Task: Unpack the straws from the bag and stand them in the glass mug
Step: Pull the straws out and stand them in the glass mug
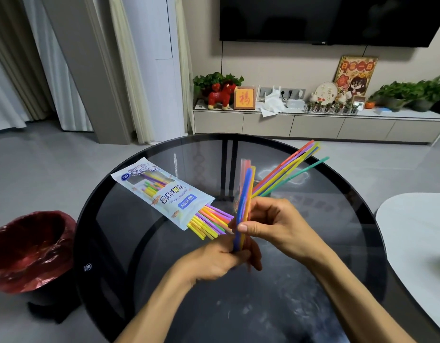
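On the round black glass table (164,280) lies the printed straw bag (162,191), its open mouth towards me and several coloured straws (209,222) poking out. My left hand (219,262) and my right hand (278,226) both grip a small upright bunch of straws (246,191), blue, yellow and pink. The left hand holds its lower end and the right pinches its middle. Behind my right hand, several more straws (288,167) fan up to the right. The glass mug is not clearly visible; my right hand hides the foot of that fan.
A bin with a red liner (28,251) stands on the floor left of the table. A white table (416,243) sits close on the right. A low TV cabinet (312,125) with plants and ornaments runs along the far wall.
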Demonstrator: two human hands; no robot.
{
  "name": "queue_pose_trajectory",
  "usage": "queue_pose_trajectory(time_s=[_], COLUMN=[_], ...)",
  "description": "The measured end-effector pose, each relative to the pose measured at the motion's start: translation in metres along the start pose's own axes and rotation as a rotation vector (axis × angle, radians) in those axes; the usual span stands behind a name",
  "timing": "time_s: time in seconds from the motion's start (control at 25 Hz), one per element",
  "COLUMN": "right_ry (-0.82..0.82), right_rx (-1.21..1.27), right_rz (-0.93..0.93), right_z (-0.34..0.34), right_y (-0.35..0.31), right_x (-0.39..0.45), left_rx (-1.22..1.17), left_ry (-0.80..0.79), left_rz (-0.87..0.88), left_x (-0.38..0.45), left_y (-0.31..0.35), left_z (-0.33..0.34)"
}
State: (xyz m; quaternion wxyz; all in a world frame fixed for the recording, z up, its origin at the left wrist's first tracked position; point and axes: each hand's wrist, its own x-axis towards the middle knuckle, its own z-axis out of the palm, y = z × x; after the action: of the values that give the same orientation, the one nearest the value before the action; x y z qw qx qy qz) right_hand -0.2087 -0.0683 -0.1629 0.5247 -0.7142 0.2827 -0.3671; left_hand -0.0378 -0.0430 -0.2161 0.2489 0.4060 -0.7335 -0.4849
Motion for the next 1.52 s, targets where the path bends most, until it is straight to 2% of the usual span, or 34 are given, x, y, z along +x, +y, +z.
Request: queue_pose_trajectory(time_s=[0.08, 0.2, 0.28, 0.48, 0.64, 0.76, 0.88, 0.96, 1.04, 1.12, 1.24, 1.36, 1.44, 1.52], right_ry=[-0.026, -0.052, -0.025, 0.286, 0.35, 0.324, 0.166, 0.069, 0.061, 0.165, 0.473, 0.789, 0.964, 1.085], right_rx=[0.027, -0.08, -0.075, 0.07, 0.168, 0.149, 0.162, 0.081, 0.004, -0.009, 0.063, 0.336, 0.466, 0.504], right_rz=[0.032, 0.031, 0.043, 0.053, 0.04, 0.047, 0.107, 0.129, 0.147, 0.157, 0.137, 0.103, 0.033, -0.026], right_z=[0.001, -0.001, 0.0, -0.009, -0.001, 0.007, -0.002, -0.009, -0.013, -0.013, -0.023, -0.052, -0.066, -0.068], right_y=[0.002, 0.006, 0.009, 0.006, 0.006, 0.008, 0.003, 0.0, 0.0, -0.001, -0.002, -0.003, -0.004, -0.002], right_x=[0.001, 0.003, 0.003, 0.008, 0.011, 0.012, 0.009, 0.004, 0.002, 0.003, 0.01, 0.027, 0.044, 0.063], left_rx=[-0.03, -0.081, -0.099, -0.175, -0.233, -0.236, -0.187, -0.2, -0.188, -0.097, 0.077, -0.094, -0.139, -0.152], left_ry=[-0.03, -0.052, -0.059, 0.218, 0.205, 0.226, 0.11, 0.03, -0.002, 0.05, 0.31, 0.558, 0.629, 0.635], left_rz=[-0.022, -0.051, -0.064, -0.085, -0.07, -0.048, -0.044, -0.053, -0.09, -0.133, -0.098, -0.082, -0.119, -0.138], left_x=[-0.002, -0.004, -0.004, 0.0, 0.0, 0.001, 0.0, -0.001, -0.002, -0.002, -0.003, -0.005, -0.007, -0.007], left_y=[0.002, 0.002, 0.001, -0.004, -0.001, 0.004, 0.005, 0.006, 0.007, 0.005, 0.0, 0.001, 0.002, 0.003], left_z=[-0.001, -0.002, -0.001, -0.01, -0.006, 0.0, 0.0, 0.002, 0.004, 0.005, -0.004, -0.018, -0.024, -0.024])
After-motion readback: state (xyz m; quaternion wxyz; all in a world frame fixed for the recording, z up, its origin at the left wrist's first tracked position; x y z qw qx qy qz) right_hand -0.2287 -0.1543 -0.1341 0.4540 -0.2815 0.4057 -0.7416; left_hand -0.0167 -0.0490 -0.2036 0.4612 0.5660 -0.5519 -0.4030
